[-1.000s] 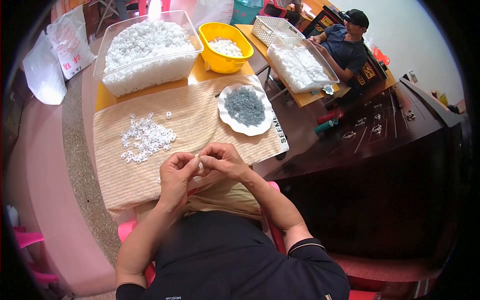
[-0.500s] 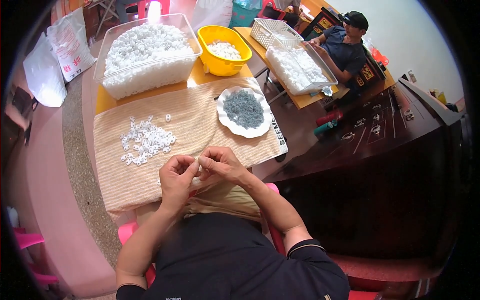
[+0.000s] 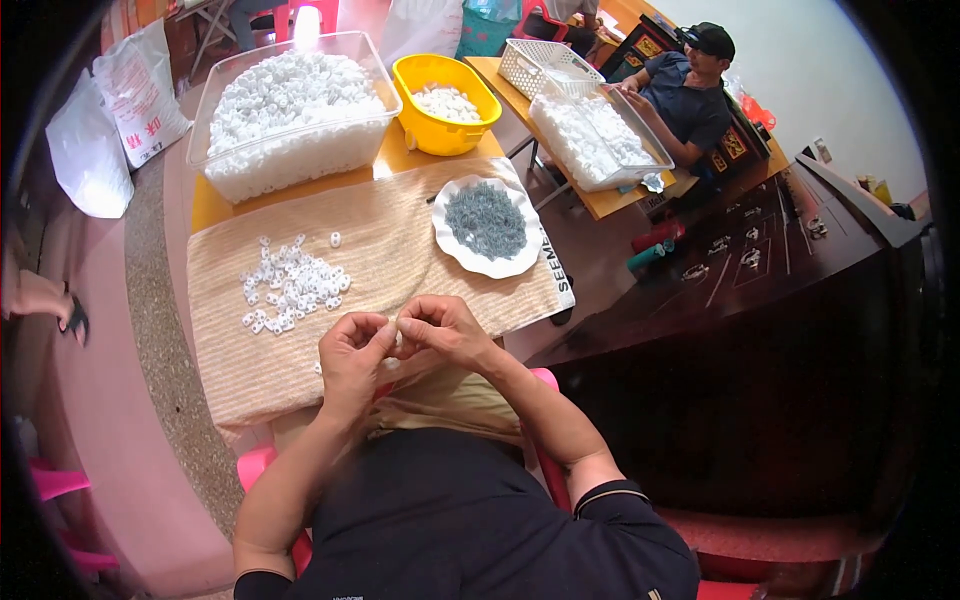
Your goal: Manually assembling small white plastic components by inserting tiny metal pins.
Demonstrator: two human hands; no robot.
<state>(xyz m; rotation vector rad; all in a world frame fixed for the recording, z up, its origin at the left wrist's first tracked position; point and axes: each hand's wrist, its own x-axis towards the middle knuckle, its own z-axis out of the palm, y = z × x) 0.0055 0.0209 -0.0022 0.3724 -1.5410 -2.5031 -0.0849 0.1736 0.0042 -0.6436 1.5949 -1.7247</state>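
Near the front edge of the cloth, my left hand [image 3: 352, 350] and my right hand [image 3: 445, 328] meet, fingertips pinched together. Between them shows a bit of a small white plastic piece [image 3: 399, 340], mostly hidden by the fingers. Another white piece shows just below, by the left palm. Left of centre on the cloth lies a loose pile of white plastic pieces with dark holes [image 3: 305, 280]. A scalloped white plate [image 3: 445, 246] to the right holds a heap of tiny dark grey pieces [image 3: 487, 220], too small to name.
Behind the striped cloth [image 3: 230, 370] stand a clear tub of white pieces [image 3: 285, 175] and a yellow basin [image 3: 440, 137]. At a second table, a person in a cap [image 3: 690, 100] sits by another clear tub [image 3: 600, 180]. White sacks [image 3: 140, 95] stand at left.
My hands stay nearly in place, with slight finger shifts; more white shows between and below them. At far left, a passer-by's leg and sandalled foot have moved further into view.
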